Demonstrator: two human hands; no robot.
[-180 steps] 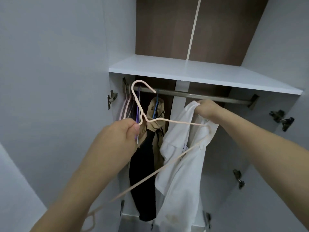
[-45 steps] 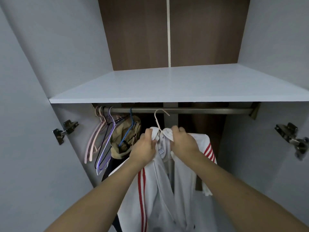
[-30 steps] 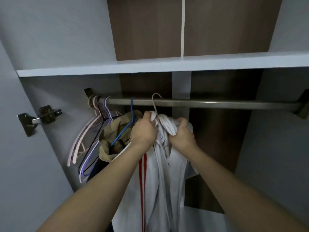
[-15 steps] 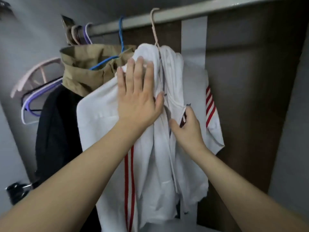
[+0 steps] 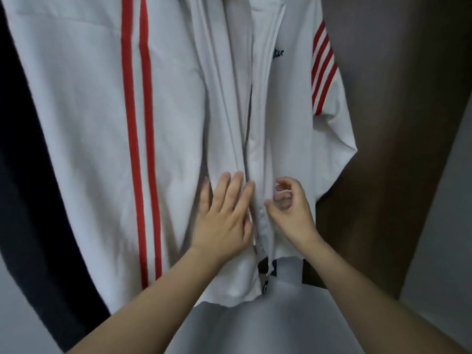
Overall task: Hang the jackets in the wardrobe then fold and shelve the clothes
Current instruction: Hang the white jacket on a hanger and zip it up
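From the head view, the white jacket [image 5: 178,111] with red stripes hangs in the wardrobe and fills most of the frame. Its hanger and the rail are out of sight above. A dark garment [image 5: 23,175] hangs just to its left, against the brown back panel [image 5: 398,123].

The left hand [image 5: 224,215] lies flat on the left front panel, fingers straight and spread, just beside the front opening. The right hand [image 5: 291,208] hovers at the opening's other side, fingers loosely curled with thumb toward forefinger. Whether it pinches the zip edge [image 5: 258,221] I cannot tell. The zip pull [image 5: 264,282] dangles at the hem.

Half a second ago both hands were up near the collar, the left patting the shoulder. They have since slid down to the hem, and the view has dropped with them. That suggests the hanging itself is done and the person is smoothing and aligning the front, perhaps to zip it. This jacket looks nearly finished; folding and shelving appear not yet begun.
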